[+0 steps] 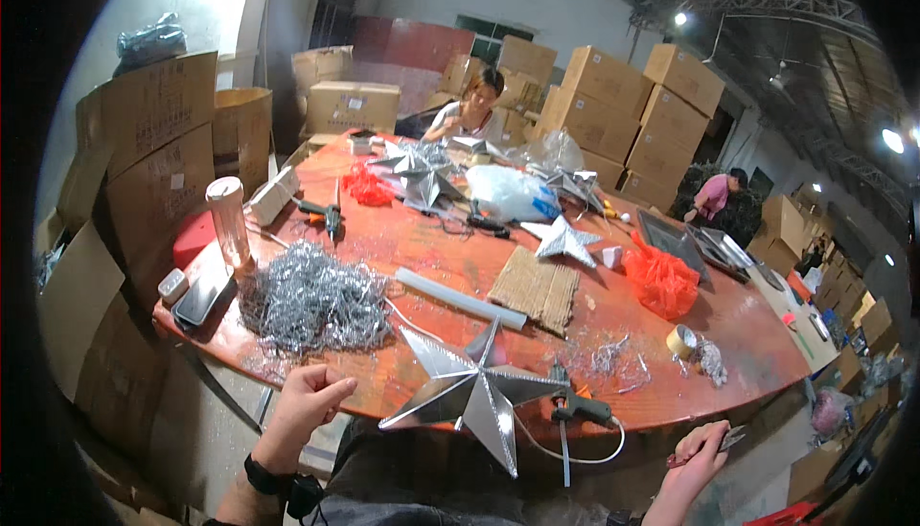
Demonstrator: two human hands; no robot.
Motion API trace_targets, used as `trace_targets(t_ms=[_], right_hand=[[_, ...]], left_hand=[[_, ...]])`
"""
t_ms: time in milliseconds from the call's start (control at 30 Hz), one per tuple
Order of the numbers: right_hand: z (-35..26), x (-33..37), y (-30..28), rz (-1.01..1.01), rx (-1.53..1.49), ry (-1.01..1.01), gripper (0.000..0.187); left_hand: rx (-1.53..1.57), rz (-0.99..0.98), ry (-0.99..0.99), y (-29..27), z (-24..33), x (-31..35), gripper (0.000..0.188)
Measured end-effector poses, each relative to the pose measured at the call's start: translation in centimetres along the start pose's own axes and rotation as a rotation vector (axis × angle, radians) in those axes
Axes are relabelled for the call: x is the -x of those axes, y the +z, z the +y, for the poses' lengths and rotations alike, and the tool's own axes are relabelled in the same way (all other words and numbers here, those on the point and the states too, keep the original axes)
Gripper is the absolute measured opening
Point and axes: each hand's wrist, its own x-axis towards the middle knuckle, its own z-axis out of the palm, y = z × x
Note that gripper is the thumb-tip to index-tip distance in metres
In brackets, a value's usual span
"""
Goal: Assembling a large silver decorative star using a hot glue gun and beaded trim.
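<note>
My left hand (309, 401) hovers by the table's near edge, just below a heap of silver tinsel (311, 301). Its fingers are curled, thumb against index, and whatever they may pinch is too small to make out. Low at the right, beyond the table edge, my right hand (698, 456) is closed round small red-handled scissors (732, 438), metal tips pointing outward. Between both hands a large silver star (474, 387) lies at the near edge, its lower point overhanging. Right beside it rests a dark green glue gun (583, 408) with a white cord and a glue stick.
On the red table (431, 267) lie a clear tube (460, 298), corrugated cardboard (535, 288), another star (562, 240), a tape roll (681, 341), a red bag (661, 275), a phone (204, 296) and a tall bottle (228, 224). A co-worker (474, 109) sits opposite. Cartons (604, 95) stand stacked behind.
</note>
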Motion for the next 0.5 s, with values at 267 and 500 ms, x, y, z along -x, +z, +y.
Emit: trace_targets(t_ms=[267, 500], right_hand=[[0.9, 0.1, 1.5, 0.047, 0.103, 0.196, 0.021], [12.4, -5.0, -4.0, 0.022, 0.895, -0.368, 0.016]], left_hand=[[-0.054, 0.002, 0.06, -0.9, -0.3, -0.2, 0.023], [0.034, -0.125, 0.036, -1.7, -2.4, -1.4, 0.017]])
